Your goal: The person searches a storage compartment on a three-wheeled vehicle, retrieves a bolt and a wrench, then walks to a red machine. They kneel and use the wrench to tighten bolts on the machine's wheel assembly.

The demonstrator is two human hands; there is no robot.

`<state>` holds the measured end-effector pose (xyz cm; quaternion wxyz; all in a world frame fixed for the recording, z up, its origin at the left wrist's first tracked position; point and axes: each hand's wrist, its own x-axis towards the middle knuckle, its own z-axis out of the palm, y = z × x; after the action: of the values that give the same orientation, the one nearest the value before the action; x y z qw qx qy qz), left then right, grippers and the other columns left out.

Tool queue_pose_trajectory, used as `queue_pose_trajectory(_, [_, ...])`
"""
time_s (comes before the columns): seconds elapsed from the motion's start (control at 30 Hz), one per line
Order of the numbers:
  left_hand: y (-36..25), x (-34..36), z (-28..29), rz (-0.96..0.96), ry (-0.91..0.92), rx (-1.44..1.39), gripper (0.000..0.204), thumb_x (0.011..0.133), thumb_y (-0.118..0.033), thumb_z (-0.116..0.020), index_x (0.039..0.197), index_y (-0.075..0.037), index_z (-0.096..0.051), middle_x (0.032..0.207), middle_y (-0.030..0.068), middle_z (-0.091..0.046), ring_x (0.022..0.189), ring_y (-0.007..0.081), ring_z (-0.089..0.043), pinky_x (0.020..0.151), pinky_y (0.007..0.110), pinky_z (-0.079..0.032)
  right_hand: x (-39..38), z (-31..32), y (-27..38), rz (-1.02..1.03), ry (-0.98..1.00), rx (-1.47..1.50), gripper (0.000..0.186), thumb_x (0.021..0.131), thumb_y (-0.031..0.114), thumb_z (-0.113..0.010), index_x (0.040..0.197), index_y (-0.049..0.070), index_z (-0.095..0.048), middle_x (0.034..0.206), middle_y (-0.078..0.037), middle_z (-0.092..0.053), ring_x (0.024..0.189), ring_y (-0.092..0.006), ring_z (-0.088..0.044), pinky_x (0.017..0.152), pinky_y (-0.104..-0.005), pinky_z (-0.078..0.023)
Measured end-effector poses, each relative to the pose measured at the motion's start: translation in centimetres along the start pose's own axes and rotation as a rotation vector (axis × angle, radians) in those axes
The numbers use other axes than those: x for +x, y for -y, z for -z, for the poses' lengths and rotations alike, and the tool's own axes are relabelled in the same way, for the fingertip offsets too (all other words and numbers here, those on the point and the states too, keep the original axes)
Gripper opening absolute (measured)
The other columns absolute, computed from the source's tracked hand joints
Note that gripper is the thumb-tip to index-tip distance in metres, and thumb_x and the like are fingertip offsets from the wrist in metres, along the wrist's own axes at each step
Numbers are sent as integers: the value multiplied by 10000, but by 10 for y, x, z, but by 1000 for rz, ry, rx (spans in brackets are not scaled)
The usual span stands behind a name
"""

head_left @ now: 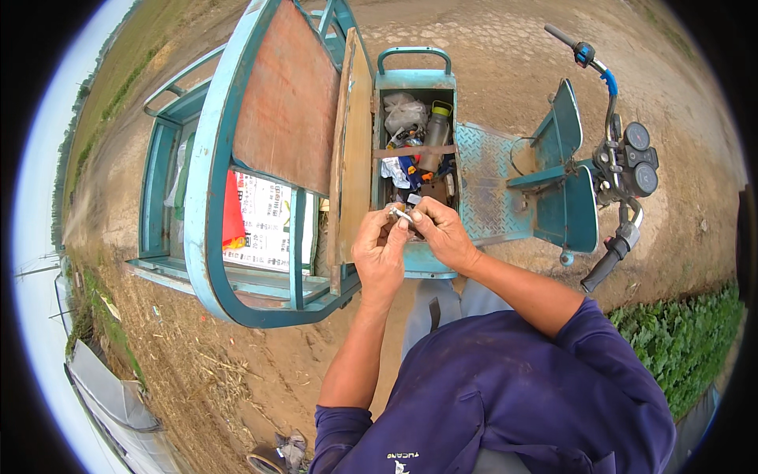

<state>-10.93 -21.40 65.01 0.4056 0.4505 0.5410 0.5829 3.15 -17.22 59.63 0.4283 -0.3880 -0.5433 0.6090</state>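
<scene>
Over the near end of a teal storage box point(415, 80), my two hands meet. My left hand point(379, 251) is closed, thumb and fingers pinching a small, pale, slim piece point(402, 215), too small to name. From the other side my right hand point(446, 233) pinches the same piece near its end. Below and beyond them, the box holds a grey bottle with a yellow-green cap point(436, 136), a whitish plastic bag point(405, 113) and jumbled small items. A brown strap point(416, 151) crosses the box. Its wooden lid point(357, 150) stands raised at the left, beside my left hand.
The box belongs to a teal three-wheeler. Its cargo bed point(160, 186) and reddish-brown panel point(283, 95) lie left, with a red cloth point(233, 209) and printed white sacks point(264, 213). To the right are the tread-plate floor point(491, 186), handlebar point(609, 118) and gauges point(641, 158). Green plants point(679, 340) grow at the lower right.
</scene>
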Motion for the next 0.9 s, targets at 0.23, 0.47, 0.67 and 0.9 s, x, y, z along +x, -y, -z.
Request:
queue_pose_trajectory(0.23, [4,0,9,44,-18,-35,267,1006,-85,-714,1217,74,-674,978,36,-675,805,88,-652,720,240,-553,0,-15,0,-71,10,64,367,1092,328,-602,889,24,-577,785,20,-492,745,-87,-431,659,-287,-416])
queue_pose_trajectory(0.47, [41,-3,21,153,-19,-65,272,1017,-110,-700,1221,69,-681,937,29,-672,769,80,-625,703,248,-551,-6,-15,-29,-287,71,259,410,1091,398,-586,854,64,-571,701,40,-459,663,-59,-406,582,-270,-364])
queue_pose_trajectory(0.67, [122,-25,32,517,-148,-93,190,1014,-160,-712,1007,24,-663,793,43,-654,680,90,-608,621,275,-538,-32,-4,-84,-515,-3,70,408,1006,438,-692,885,52,-636,718,31,-518,676,-65,-458,593,-271,-385])
queue_pose_trajectory(0.9, [196,-42,42,827,-413,-287,232,1042,-222,-683,926,-56,-569,758,27,-608,650,114,-595,606,290,-542,-34,-9,-147,-424,146,-287,298,862,267,-830,915,17,-678,768,-94,-640,683,-242,-582,659,-391,-480])
